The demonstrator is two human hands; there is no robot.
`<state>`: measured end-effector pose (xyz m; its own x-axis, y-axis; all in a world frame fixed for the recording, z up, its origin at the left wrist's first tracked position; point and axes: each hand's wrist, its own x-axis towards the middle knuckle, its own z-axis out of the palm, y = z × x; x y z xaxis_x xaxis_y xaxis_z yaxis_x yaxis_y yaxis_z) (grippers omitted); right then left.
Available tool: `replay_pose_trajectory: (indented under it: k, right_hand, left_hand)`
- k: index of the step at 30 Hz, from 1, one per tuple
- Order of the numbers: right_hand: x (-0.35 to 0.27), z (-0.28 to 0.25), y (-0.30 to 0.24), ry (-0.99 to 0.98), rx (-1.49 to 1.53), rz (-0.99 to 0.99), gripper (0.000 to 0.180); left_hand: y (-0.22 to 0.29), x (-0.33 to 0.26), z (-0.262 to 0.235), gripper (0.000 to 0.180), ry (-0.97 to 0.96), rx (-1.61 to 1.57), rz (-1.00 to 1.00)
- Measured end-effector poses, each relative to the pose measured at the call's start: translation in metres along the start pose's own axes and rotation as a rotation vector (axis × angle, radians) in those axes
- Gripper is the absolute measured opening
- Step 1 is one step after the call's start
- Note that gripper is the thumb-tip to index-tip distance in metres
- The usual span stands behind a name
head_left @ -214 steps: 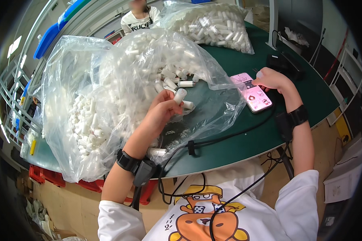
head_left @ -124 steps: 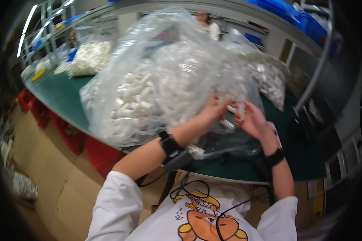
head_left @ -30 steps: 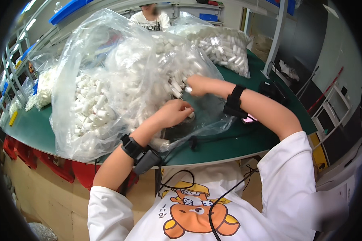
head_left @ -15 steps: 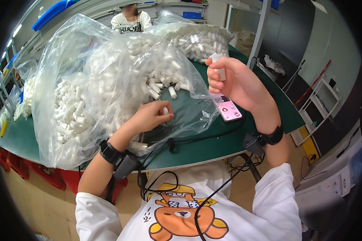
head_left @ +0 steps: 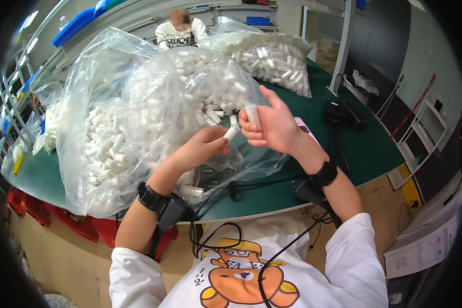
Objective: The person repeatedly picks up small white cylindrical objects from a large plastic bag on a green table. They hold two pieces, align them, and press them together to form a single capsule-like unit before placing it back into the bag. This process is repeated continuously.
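Observation:
My left hand [head_left: 201, 146], over the table's near middle, pinches a small white plastic cylinder [head_left: 232, 134] between thumb and fingers. Facing it, my right hand [head_left: 274, 124] has its fingers curled round another white cylinder [head_left: 252, 118], with the thumb raised off it. The two held pieces are close together; whether they touch I cannot tell. Just behind them, a large clear plastic bag [head_left: 154, 87] lies open, with loose white cylinders [head_left: 218, 105] spilling near its mouth. Part of the bag's film lies under my hands.
Another full clear bag [head_left: 282, 61] stands farther back on the green table [head_left: 364, 149]. A phone [head_left: 306, 128] is partly hidden behind my right wrist, near a black device [head_left: 344, 114]. Black cables run along the front edge. Across the table sits a person [head_left: 182, 32].
My right hand has come down and left with its cylinder, towards my left hand. My left hand has lifted its cylinder, which shows more now. The whole view has shifted a little.

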<state>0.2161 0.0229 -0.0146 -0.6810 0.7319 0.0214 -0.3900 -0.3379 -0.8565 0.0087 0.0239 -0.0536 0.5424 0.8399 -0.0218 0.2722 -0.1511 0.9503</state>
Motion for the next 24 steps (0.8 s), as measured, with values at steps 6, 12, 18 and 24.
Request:
replay_pose_trajectory:
  k: [6,12,18,24]
  right_hand:
    - [0.0,-0.014,0.004,0.014,-0.128,-0.017,0.059]
    - [0.001,-0.021,0.008,-0.03,-0.151,0.008,0.053]
    - [0.001,-0.017,0.011,-0.109,-0.163,0.031,0.046]
    - [0.001,-0.019,0.012,-0.123,-0.201,0.011,0.034]
  left_hand:
    - [0.0,0.005,0.001,0.026,-0.003,-0.574,0.09]
    - [0.003,0.004,-0.002,0.019,-0.094,-0.738,0.12]
    - [0.012,0.0,0.0,0.022,-0.01,-0.717,0.065]
    - [0.009,-0.002,0.0,0.028,0.062,-0.603,0.128]
